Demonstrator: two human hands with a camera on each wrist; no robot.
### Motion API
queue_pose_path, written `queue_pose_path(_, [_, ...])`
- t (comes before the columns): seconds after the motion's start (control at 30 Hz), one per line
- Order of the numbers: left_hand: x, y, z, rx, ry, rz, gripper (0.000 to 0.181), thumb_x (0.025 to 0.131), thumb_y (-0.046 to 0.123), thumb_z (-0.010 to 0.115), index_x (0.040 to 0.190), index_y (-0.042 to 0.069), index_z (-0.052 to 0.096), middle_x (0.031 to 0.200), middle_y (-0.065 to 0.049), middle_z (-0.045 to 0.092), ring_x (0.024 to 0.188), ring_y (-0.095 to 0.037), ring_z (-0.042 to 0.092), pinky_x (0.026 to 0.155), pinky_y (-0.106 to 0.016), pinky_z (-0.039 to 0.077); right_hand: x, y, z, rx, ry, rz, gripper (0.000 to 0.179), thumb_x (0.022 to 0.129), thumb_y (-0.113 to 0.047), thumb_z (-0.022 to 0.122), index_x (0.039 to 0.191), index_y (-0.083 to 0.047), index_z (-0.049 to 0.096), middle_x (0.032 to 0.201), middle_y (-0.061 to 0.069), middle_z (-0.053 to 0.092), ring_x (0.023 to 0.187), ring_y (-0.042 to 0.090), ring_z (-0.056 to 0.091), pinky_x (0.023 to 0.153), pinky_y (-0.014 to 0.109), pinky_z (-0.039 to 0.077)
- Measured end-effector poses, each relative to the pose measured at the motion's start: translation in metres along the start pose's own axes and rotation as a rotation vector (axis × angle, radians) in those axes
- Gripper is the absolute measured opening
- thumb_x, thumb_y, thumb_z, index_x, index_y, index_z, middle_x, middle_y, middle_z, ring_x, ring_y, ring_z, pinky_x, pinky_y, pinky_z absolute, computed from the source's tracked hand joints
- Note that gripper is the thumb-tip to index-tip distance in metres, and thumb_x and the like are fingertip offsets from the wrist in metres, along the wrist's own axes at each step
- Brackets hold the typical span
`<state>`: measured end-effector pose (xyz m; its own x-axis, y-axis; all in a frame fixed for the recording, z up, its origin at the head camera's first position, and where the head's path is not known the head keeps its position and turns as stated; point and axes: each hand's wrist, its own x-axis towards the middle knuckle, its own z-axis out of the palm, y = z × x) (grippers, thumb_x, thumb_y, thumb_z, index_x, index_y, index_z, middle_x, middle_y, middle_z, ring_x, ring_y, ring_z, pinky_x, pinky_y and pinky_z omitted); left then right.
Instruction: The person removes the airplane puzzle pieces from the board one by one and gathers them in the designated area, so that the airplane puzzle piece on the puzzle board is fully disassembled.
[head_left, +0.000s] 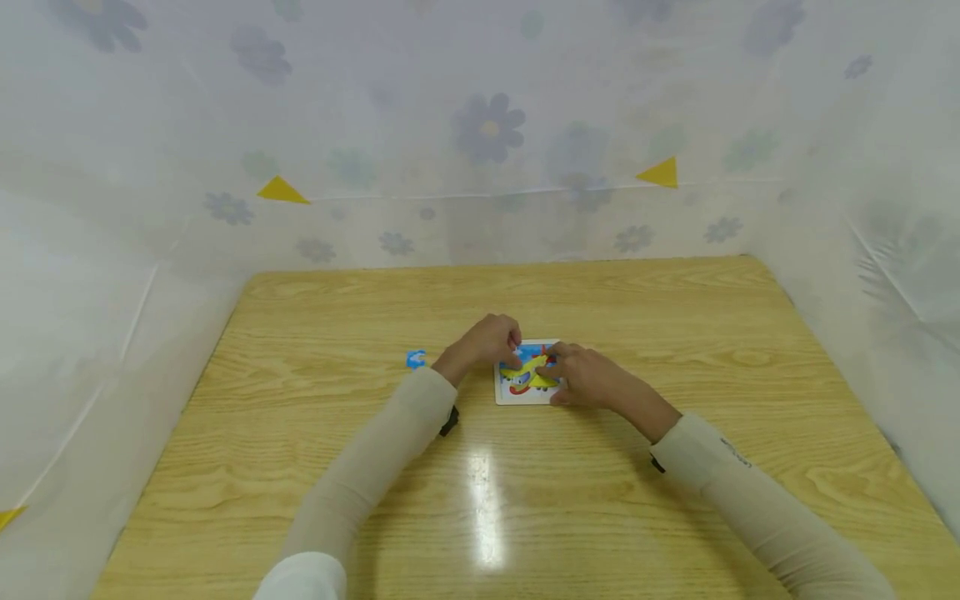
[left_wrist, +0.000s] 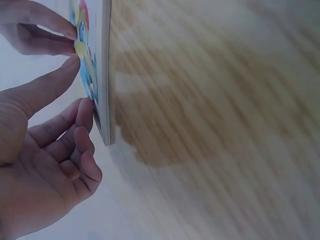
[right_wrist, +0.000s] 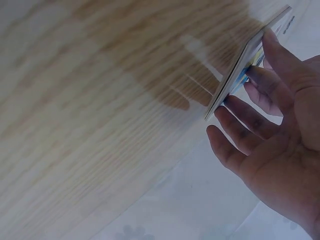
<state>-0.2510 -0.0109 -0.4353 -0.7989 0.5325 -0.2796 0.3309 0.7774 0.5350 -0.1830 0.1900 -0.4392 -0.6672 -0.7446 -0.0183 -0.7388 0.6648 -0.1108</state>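
A small framed jigsaw puzzle [head_left: 525,397], its picture a yellow plane on blue, lies on the table between both hands. My left hand [head_left: 489,340] touches the picture with its thumb, while its index finger reaches the board's far left corner and the other fingers curl loosely. Over the right side is my right hand [head_left: 592,379], with the thumb at the near right corner, the index fingertip on the picture and other fingers spread toward the far edge. A loose blue puzzle piece [head_left: 416,359] with white marks lies left of the board, beside the left wrist.
The wood-grain table [head_left: 570,517] reflects a bright light near its front. White flowered sheeting [head_left: 420,125] surrounds its back and sides, with yellow triangles [head_left: 658,172] on it. Dark wrist straps [head_left: 449,422] show below the beige sleeves.
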Motion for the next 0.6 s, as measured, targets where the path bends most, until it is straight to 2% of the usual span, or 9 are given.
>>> queue_pose_path(0.23, [-0.0007, 0.0068, 0.004, 0.145, 0.024, 0.004, 0.035, 0.075, 0.025, 0.081, 0.098, 0.006, 0.062, 0.087, -0.001, 0.057, 0.077, -0.014, 0.051, 0.067, -0.024, 0.043, -0.0008, -0.0004, -0.0002, -0.009, 0.004, -0.002, 0.051, 0.076, -0.035, 0.077, 0.119, -0.009, 0.067, 0.114, 0.018, 0.058, 0.095, 0.025, 0.058, 0.075, 0.037, 0.052])
queue_pose_path(0.6, [-0.0003, 0.0043, 0.0051, 0.087, 0.041, -0.001, 0.037, 0.074, 0.022, 0.082, 0.1, 0.005, 0.062, 0.091, -0.003, 0.059, 0.08, -0.015, 0.052, 0.07, -0.024, 0.044, -0.0007, -0.002, -0.001, 0.005, 0.011, 0.013, 0.052, 0.076, -0.034, 0.078, 0.119, -0.008, 0.067, 0.115, 0.018, 0.058, 0.095, 0.024, 0.058, 0.074, 0.035, 0.053])
